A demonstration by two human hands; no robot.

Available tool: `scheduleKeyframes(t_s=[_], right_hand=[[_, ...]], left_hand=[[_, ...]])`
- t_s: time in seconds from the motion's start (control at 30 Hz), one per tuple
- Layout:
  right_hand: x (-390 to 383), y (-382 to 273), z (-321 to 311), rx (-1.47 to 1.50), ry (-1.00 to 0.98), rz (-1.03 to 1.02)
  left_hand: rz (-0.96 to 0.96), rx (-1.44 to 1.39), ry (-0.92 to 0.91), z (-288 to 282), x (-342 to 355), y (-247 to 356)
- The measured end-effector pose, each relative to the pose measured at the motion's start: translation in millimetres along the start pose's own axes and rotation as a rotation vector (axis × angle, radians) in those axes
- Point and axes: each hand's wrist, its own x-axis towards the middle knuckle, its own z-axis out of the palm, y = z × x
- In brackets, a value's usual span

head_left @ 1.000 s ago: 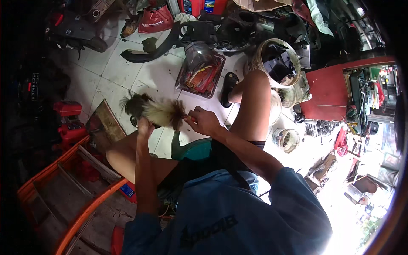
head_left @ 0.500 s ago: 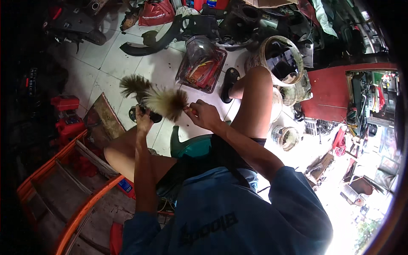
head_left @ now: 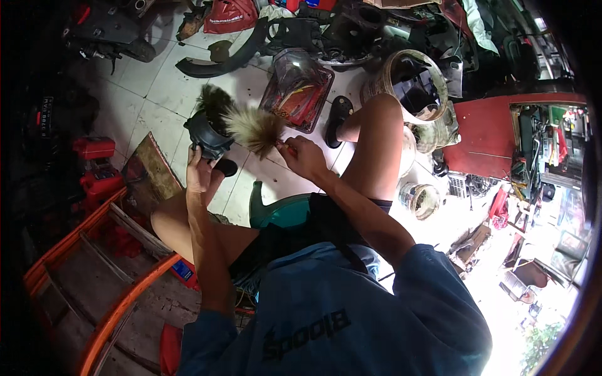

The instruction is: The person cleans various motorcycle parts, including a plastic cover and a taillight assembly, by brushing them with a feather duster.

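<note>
Right hand: fingers closed round the reddish handle of a feather duster; the grip sits behind the feathers, presumably to leave the whole plume free. Left hand: gripping a dark rounded part by its near edge, probably so that the far side stays uncovered; exact finger placement partly hidden. Part is held above the tiled floor, ahead of the left knee; the duster's dark tip lies at its far side, contact uncertain. Both sit in front of the body, seemingly for easy reach from the green stool. Count: duster, 1; held part, 1; stool, 1; red-rimmed tray, 1, with 1 clear bag on it, perhaps to keep small contents together; curved black strip, 1; red bag, 1. Black pieces beyond overlap; number not determinable.
</note>
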Motion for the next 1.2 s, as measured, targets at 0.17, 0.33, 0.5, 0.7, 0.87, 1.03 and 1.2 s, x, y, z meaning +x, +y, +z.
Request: scheduleKeyframes(t_s=[0.17, 0.33, 0.5, 0.7, 0.87, 1.03, 1.2], right_hand=[[-2, 0, 2, 0.033, -0.063, 0.002], [-5, -13, 6, 0.108, -0.050, -0.131], [-2, 2, 8, -0.036, -0.057, 0.023], [-7, -2, 7, 0.014, -0.066, -0.079], [-5, 2, 7, 0.041, -0.031, -0.091], [-6, 5, 15, 0.016, -0.008, -0.001], [0, -12, 13, 0.108, 0.007, -0.003]], left_hand=[[-0.002, -0.238, -0.034, -6, -1, 3], [0.010, -0.353, 0.074, -35, 1, -10], [-0.032, -0.327, 0.072, -30, 3, -15], [-0.004, -0.392, -0.029, -32, 2, -11], [-0.013, -0.380, 0.032, -38, 3, -19], [-0.016, -0.374, -0.040, -32, 8, -19], [0.014, -0.368, 0.107, -31, 14, -14]])
